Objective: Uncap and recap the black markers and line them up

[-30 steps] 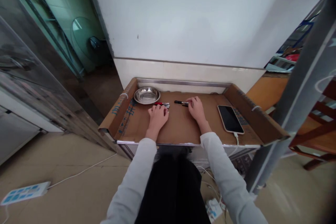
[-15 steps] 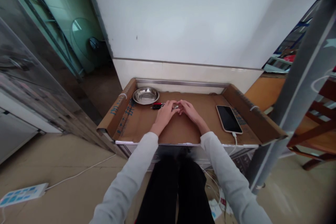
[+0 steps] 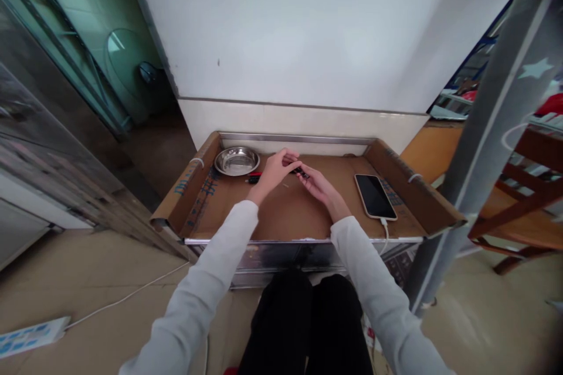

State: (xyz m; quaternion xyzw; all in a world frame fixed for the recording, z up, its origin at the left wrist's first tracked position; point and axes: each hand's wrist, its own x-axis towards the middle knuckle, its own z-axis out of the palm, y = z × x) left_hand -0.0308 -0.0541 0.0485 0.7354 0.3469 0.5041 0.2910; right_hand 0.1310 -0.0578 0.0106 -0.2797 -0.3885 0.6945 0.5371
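Observation:
Between my two hands, over the cardboard-lined tray [image 3: 281,222], is a slim, dark pen-like piece [image 3: 301,172]. My left hand [image 3: 276,167] is closed, its fingers curled at the far-left end of that piece and covering it. My right hand [image 3: 320,186] pinches the near-right end between thumb and fingers. Left of my left hand lie a red and a black pen [image 3: 253,178], partly covered by the hand. Beneath my hands, a small pale stick-like bit [image 3: 285,185] rests on the cardboard. A shiny round metal dish [image 3: 236,162] stands in the back left corner.
A phone [image 3: 375,196] with a white cable plugged in lies at the tray's right. Raised cardboard flaps [image 3: 417,187] edge both sides. Behind the tray rises a white panel [image 3: 281,29]; a grey metal post [image 3: 475,123] stands at the right, and a power strip [image 3: 33,337] lies on the floor.
My hands have lifted a little and drawn slightly apart, so the dark piece between them shows. The pale bit on the cardboard has come into view. The whole view has shifted slightly.

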